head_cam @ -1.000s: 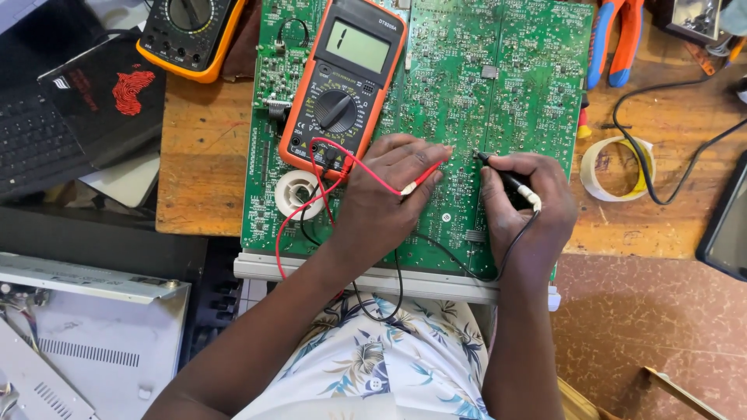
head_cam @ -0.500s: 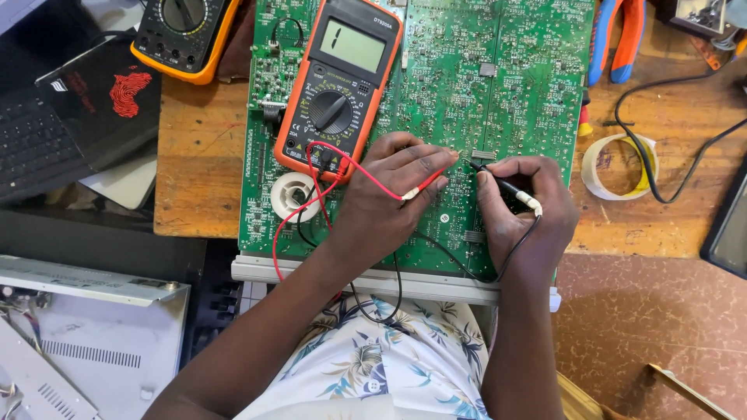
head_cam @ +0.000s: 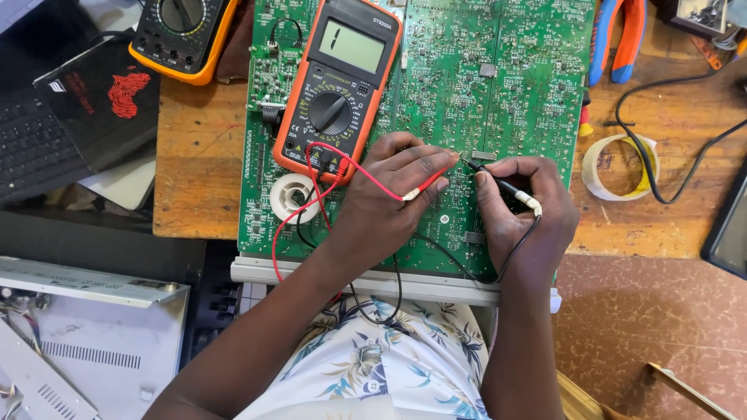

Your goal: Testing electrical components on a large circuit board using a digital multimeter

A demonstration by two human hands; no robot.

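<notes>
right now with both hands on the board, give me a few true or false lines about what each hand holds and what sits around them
1. The left hand holds the red probe. True.
2. The right hand holds a screwdriver. False: it holds the black probe.
3. The orange multimeter lies on the green circuit board. True.
4. The tape roll sits on the board. False: it sits on the wooden table, right of the board.
5. The pliers are in a hand. False: they lie untouched.

We observe bright, even daylight across the wooden worktop (head_cam: 194, 179). Shadows are soft and short. Focus is sharp overall; the left edge falls darker, without glare.
</notes>
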